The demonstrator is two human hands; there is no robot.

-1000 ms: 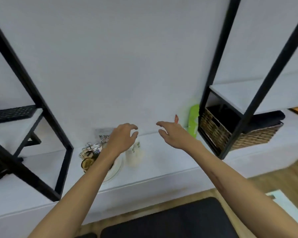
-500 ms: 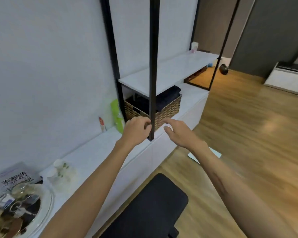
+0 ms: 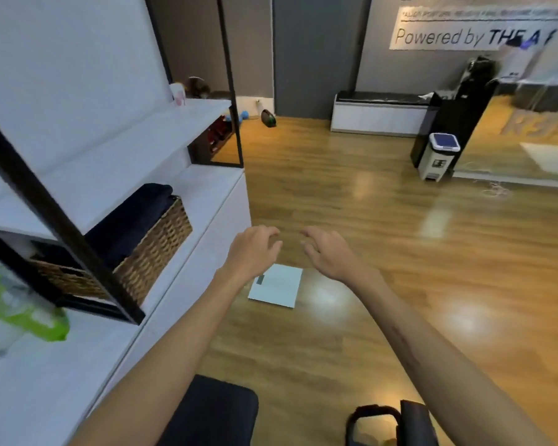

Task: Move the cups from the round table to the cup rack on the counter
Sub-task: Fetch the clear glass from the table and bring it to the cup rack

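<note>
both hands empty over the wooden floor

the left hand [image 3: 250, 252] and the right hand [image 3: 327, 252] are held out side by side above the wooden floor [image 3: 335, 201], near each other but apart. each grip is loose, fingers gently curled and holding nothing. no cups, round table or cup rack can be seen in this view, so where the cups are cannot be told.

to the left runs a long white table [image 3: 203, 201] with a black metal frame [image 3: 58, 217] standing on it. a woven basket [image 3: 155, 246] sits on the table under the frame's white shelf [image 3: 116, 156], and it is filled with dark folded fabric [image 3: 132, 214] that rises above its rim. a green and white bottle [image 3: 20, 310], blurred, stands on the table just beside the frame. a small white cup-like item [image 3: 178, 94] rests on the far end of the shelf.

a white flat scale [image 3: 276, 286] lies on the floor below the hands. a white pedal bin [image 3: 438, 160] with a blue lid stands well away beside a dark cabinet [image 3: 458, 114].
</note>
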